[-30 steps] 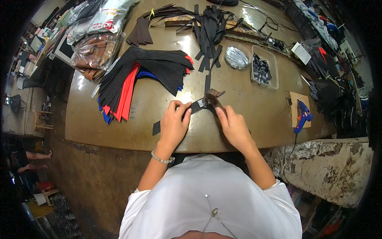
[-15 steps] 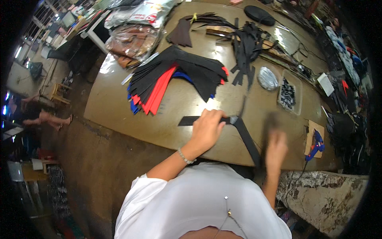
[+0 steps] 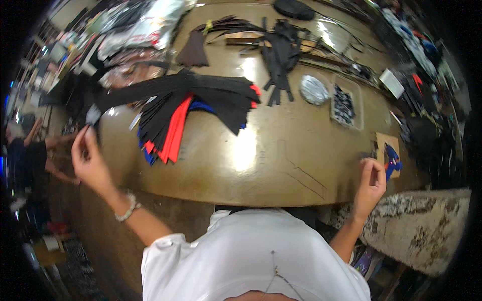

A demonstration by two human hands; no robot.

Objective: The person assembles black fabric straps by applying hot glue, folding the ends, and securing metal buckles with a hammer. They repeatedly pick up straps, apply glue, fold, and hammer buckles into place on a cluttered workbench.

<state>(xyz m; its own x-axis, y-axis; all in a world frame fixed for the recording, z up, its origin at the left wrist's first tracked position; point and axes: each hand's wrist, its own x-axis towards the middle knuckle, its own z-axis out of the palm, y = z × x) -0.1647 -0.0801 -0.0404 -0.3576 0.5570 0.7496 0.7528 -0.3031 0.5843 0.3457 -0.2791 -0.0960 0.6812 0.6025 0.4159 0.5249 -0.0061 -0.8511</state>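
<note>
Out to the left, over the table's edge, my left hand (image 3: 91, 159) is raised with thumb and fingertips pinched at a black strip (image 3: 133, 93). A light grey patch (image 3: 93, 115) shows on the strip close to my fingertips. The strip's far part runs across a fanned stack of black, red and blue strips (image 3: 221, 104). My right hand (image 3: 370, 186) is closed in a pinch at the table's right side, beside the blue glue gun (image 3: 393, 161). Something small, dark and blurred shows at its fingertips; its kind is not clear.
A clear plastic tub (image 3: 346, 111) of small dark pieces and a silvery round bundle (image 3: 315, 90) sit at the right. Black strips (image 3: 278, 57) lie at the back. Bagged brown pieces (image 3: 128, 75) are at the far left. An angled outline (image 3: 301, 173) marks the tabletop.
My left hand has lifted the black strip off the front of the table and swung it far left. The right hand has moved right, towards the glue gun. The view has shifted.
</note>
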